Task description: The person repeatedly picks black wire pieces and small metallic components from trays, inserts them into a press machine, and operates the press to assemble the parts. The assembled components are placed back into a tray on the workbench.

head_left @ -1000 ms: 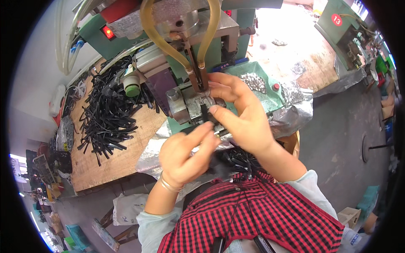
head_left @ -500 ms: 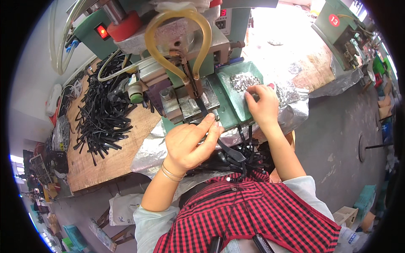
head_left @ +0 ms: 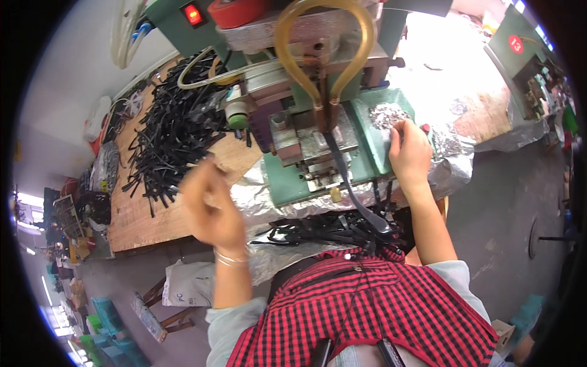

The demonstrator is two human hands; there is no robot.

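A slim black strip [head_left: 344,174], smooth and flexible, sits at the front of the press [head_left: 318,30], its upper end beneath two brownish metal prongs [head_left: 319,116]. From there it curves down toward the person and broadens into a flattened, paddle-like end. Above the prongs, an amber, rubbery hose [head_left: 282,37] bends in a rounded loop across the front of the press.

The left hand [head_left: 220,223] is in the air to the left of the press, apart from the strip. Its fingers are curled toward the thumb, but blur hides the grip, so I cannot tell whether anything is pinched there. Thin, rounded bangles [head_left: 232,260] circle its wrist.

The right hand [head_left: 411,153] is to the right of the press, at a shallow green tray [head_left: 378,150] with straight sides. Its fingers are bent and drawn close to the thumb beside a heap of small, glinting metal bits [head_left: 386,115]; I cannot tell whether the grip encloses one.

Left of the press, a tangled heap of glossy black strips [head_left: 174,128] covers part of the grained wooden tabletop [head_left: 153,226]. Crinkled silver foil [head_left: 244,202] lies in front of the press, and more dark strips [head_left: 318,229] are bunched nearer the person's checked cloth apron [head_left: 367,293].
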